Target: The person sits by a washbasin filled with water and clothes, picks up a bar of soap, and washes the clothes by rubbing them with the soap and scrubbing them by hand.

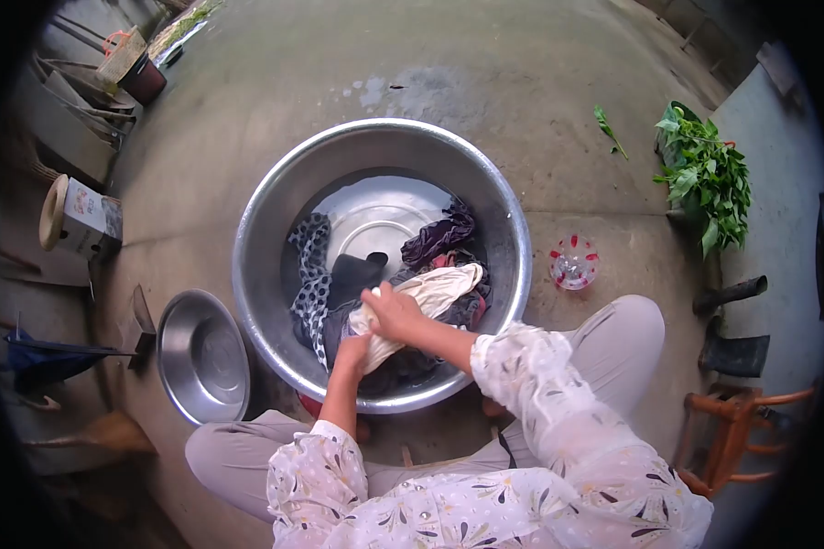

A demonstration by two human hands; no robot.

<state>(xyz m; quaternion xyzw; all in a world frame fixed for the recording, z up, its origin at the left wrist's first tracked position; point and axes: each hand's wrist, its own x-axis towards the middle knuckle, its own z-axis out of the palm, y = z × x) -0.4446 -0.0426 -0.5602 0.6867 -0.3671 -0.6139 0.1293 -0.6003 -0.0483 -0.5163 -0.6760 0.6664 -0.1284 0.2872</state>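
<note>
The large metal basin (pixel 384 149) contains water and garments. A cream cloth (pixel 441 287) lies in its near half, over darker garments (pixel 407 366). The right hand (pixel 397 313) clenches this cloth; the left hand (pixel 353 351), closer to the basin's near rim, is curled tightly on it too. Polka-dot fabric (pixel 312 274) sits inside the basin's left side; a smaller metal bowl (pixel 203 355) stands left of the basin.

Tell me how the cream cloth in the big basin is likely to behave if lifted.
The cream cloth should hang floppy, since it bunches and creases at the hands. It may feel heavy for its size and drip, as water stands in the basin. It might drag the dark garments it lies against.
</note>
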